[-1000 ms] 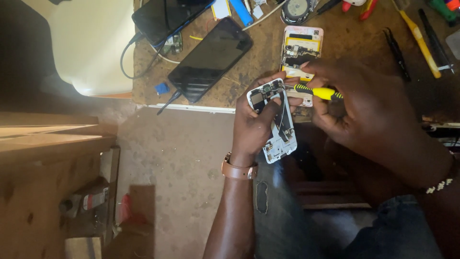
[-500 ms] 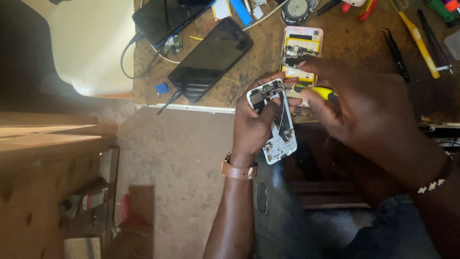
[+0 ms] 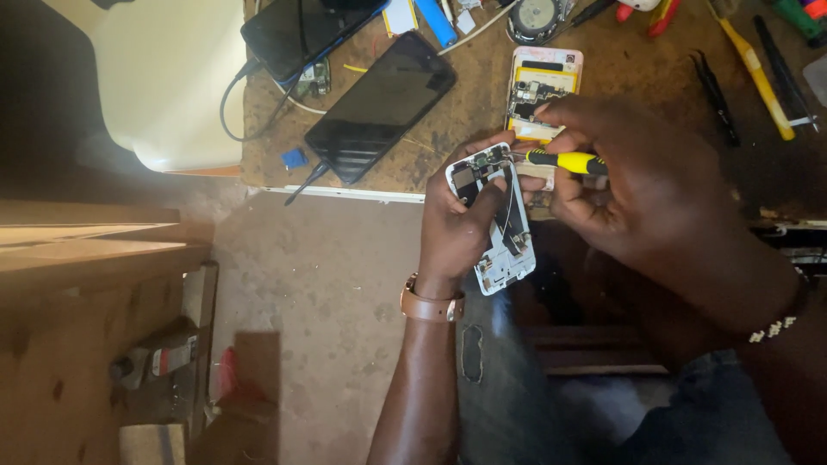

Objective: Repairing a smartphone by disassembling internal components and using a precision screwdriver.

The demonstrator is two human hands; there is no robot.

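Observation:
My left hand (image 3: 458, 231) grips an opened white phone (image 3: 508, 250) with its back off and its circuit board showing, held over the bench's front edge. My right hand (image 3: 633, 185) holds a small yellow-handled screwdriver (image 3: 564, 161) whose tip rests on the upper part of the phone's board. A brown strap sits on my left wrist (image 3: 432, 306), a beaded band on my right wrist (image 3: 775, 330).
On the worn wooden bench (image 3: 482, 103) lie a second opened phone with a yellow part (image 3: 544, 82), a black phone face up (image 3: 381, 105), another dark phone with a cable (image 3: 297, 34), tweezers (image 3: 715, 86) and yellow and red tools at the far right. A concrete floor lies below.
My right hand has shifted slightly, so more of the yellow handle shows again. The left hand and the phone stay in place.

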